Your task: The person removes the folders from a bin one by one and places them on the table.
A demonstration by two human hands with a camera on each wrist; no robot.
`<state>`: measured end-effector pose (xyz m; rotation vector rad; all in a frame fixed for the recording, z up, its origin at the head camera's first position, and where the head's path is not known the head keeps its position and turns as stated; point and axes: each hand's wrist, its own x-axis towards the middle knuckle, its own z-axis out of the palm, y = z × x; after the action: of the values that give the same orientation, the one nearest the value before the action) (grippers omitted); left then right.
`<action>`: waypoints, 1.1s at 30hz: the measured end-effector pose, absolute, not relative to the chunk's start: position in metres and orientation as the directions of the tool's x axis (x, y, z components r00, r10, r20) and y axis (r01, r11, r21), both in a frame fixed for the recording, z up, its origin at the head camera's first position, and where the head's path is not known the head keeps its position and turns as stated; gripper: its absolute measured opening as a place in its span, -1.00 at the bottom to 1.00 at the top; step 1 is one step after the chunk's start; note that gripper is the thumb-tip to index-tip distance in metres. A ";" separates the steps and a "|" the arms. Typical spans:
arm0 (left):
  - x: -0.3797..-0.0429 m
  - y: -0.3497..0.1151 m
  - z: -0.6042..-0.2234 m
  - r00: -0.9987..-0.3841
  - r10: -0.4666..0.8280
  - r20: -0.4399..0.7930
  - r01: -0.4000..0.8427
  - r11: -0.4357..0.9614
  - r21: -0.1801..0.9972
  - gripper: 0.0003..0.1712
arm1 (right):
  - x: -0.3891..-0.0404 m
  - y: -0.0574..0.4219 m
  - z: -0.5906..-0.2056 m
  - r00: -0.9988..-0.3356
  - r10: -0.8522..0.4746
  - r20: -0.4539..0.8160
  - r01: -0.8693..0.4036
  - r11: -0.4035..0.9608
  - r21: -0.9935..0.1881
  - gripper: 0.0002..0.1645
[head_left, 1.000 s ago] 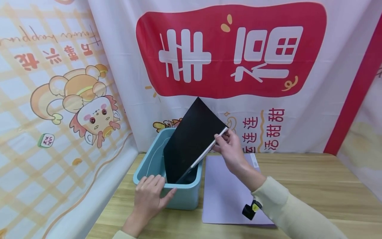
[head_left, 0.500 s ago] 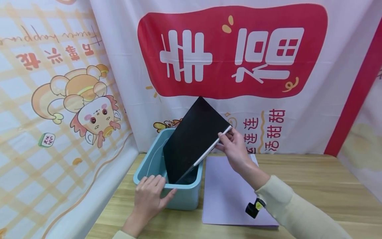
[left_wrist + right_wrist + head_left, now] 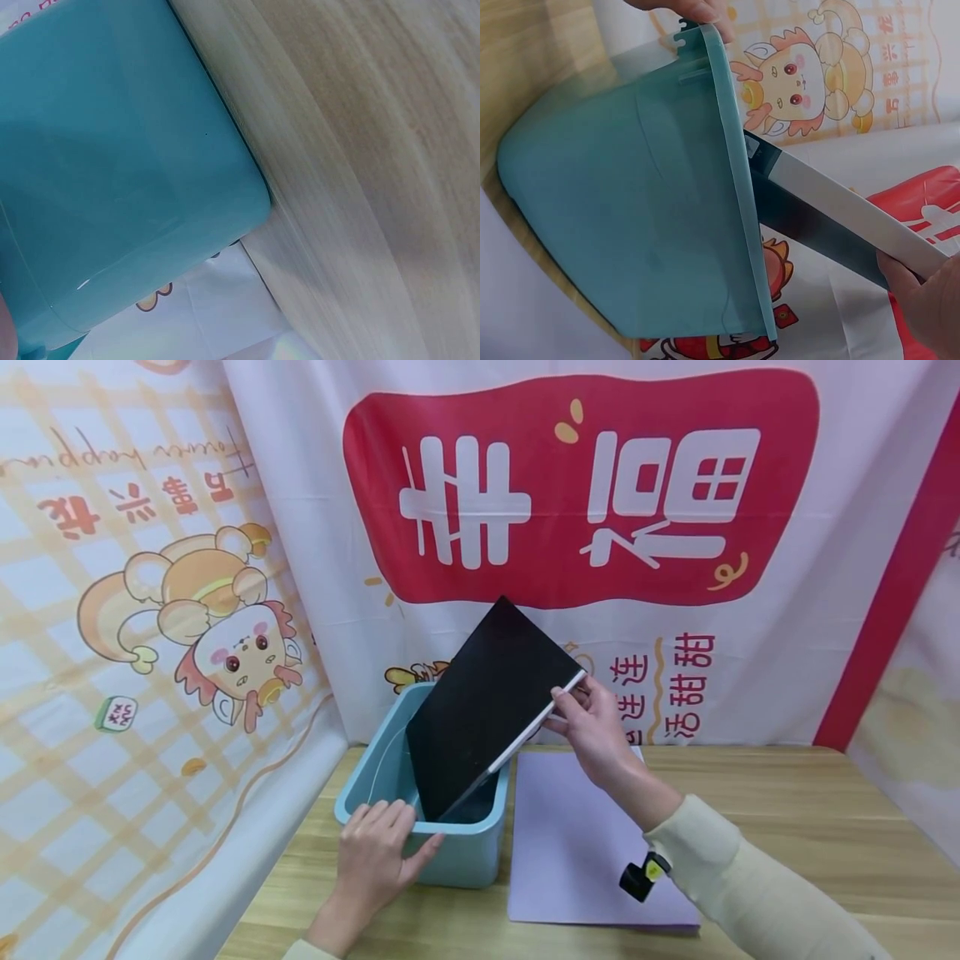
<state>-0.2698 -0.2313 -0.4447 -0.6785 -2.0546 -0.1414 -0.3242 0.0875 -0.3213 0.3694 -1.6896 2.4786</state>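
Observation:
A teal plastic storage bin [image 3: 457, 860] stands on the table at centre left in the head view. My left hand [image 3: 375, 852] grips its near rim, fingers curled over the edge and thumb spread along the outside. A flat black rectangular folder-like item [image 3: 487, 693] with a white strip along one edge leans tilted in the bin, its lower corner inside and its upper part above the rim. My right hand [image 3: 592, 718] pinches it by the white edge near the upper right corner. In the right wrist view, the item's white edge [image 3: 847, 202] looks fairly thick.
A flat lavender folder-like item [image 3: 570, 852] lies on the wooden table [image 3: 780, 827] right of the bin, partly under my right forearm. Printed cloth [image 3: 285, 410] hangs behind and along the left side. A small black device [image 3: 637, 881] sits on my right wrist.
My right hand has shifted slightly right, and the upper right corner of the black item has moved with it. My left hand and the bin have stayed put.

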 end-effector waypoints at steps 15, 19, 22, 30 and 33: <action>-0.271 -0.233 -0.445 -0.404 0.408 0.818 0.517 0.840 -0.164 -0.36 | -0.328 0.099 -0.321 -0.966 -0.040 0.256 -0.218 -0.409 -0.886 -0.49; -0.271 -0.232 -0.446 -0.378 0.409 0.830 0.523 0.835 -0.173 -0.36 | -0.327 0.104 -0.320 -0.967 -0.044 0.251 -0.213 -0.398 -0.892 -0.46; -0.271 -0.232 -0.446 -0.364 0.409 0.837 0.527 0.831 -0.177 -0.36 | -0.327 0.108 -0.319 -0.970 -0.030 0.242 -0.211 -0.395 -0.894 -0.47; -0.271 -0.230 -0.446 -0.336 0.401 0.852 0.533 0.827 -0.179 -0.35 | -0.329 0.118 -0.317 -0.971 -0.029 0.238 -0.203 -0.428 -0.881 -0.43; -0.271 -0.230 -0.446 -0.328 0.399 0.856 0.532 0.827 -0.182 -0.34 | -0.330 0.123 -0.315 -0.970 -0.031 0.241 -0.203 -0.439 -0.875 -0.40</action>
<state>-0.2714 -0.2300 -0.4457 -0.6918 -1.9612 -0.1584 -0.3299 0.1228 -0.3150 0.3382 -1.6051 2.5590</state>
